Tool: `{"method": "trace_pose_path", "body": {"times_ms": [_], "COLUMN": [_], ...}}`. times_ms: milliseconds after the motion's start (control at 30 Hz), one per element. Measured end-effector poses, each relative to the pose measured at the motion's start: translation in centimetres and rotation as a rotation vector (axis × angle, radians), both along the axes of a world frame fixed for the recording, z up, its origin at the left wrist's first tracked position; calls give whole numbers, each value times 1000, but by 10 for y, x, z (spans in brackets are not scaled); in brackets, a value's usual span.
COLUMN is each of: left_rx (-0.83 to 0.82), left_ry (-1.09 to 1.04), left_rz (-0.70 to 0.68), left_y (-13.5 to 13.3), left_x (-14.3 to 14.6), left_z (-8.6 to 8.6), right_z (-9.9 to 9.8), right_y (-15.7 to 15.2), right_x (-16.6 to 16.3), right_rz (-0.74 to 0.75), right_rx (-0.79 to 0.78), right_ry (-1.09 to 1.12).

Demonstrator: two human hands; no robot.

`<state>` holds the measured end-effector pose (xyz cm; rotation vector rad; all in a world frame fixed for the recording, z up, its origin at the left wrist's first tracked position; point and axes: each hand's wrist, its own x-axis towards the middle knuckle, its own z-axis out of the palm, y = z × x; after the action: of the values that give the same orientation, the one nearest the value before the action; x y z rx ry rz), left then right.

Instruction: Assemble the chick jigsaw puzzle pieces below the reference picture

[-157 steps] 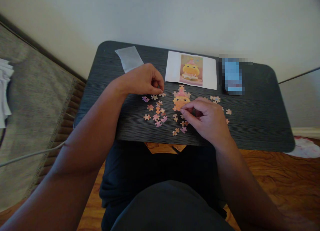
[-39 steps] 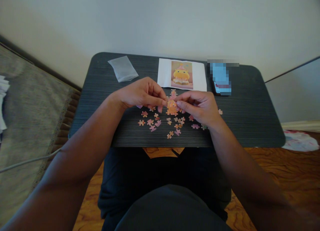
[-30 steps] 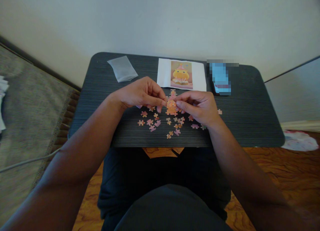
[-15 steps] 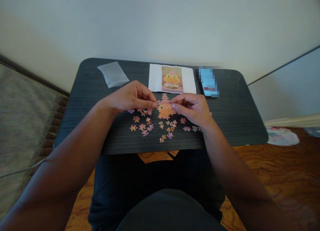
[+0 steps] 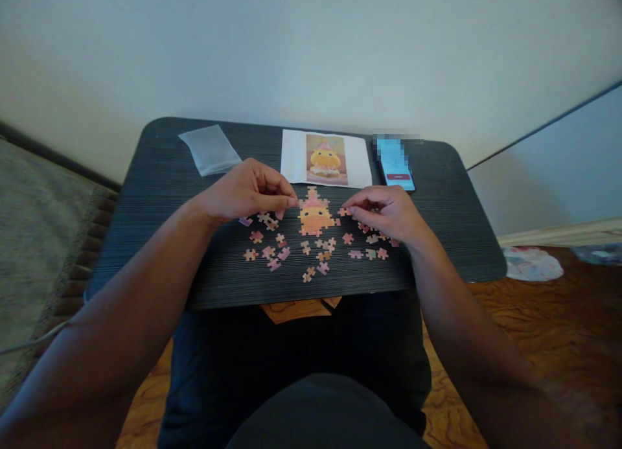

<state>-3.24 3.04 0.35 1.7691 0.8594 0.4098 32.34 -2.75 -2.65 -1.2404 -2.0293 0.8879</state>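
Observation:
A partly joined jigsaw puzzle (image 5: 315,217) with a yellow face and a pink hat lies on the dark table. My left hand (image 5: 255,191) is closed at its upper left edge, thumb and fingertips pinched together; whatever is between them is too small to make out. To the right of the joined part, my right hand (image 5: 386,210) pinches an orange-pink puzzle piece (image 5: 344,212) between thumb and forefinger. Several loose puzzle pieces (image 5: 269,251) are scattered to the left, below and to the right, some partly hidden under both hands.
Behind the puzzle lies a white sheet (image 5: 359,161) with a printed picture of the yellow figure. A clear plastic bag (image 5: 211,151) is at the table's back left, and a phone (image 5: 399,177) with a lit screen at the back right. The dark table (image 5: 451,229) stands against a pale wall.
My right hand has moved right, off the joined puzzle, with a piece showing in its pinch. My left hand stays by the left edge. The whole view has shifted slightly.

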Motion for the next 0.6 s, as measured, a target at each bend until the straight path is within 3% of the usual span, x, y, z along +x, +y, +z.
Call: {"method": "trace_pose_path", "body": {"times_ms": [600], "left_rx": [8], "left_ry": [23], "left_rz": [-7], "left_y": [4], "left_x": [1], "left_z": [-9], "right_z": [-8], "right_y": [-2], "right_x": [-11], "right_rz": [27], "right_rx": [-49], "right_ry": [-41]}}
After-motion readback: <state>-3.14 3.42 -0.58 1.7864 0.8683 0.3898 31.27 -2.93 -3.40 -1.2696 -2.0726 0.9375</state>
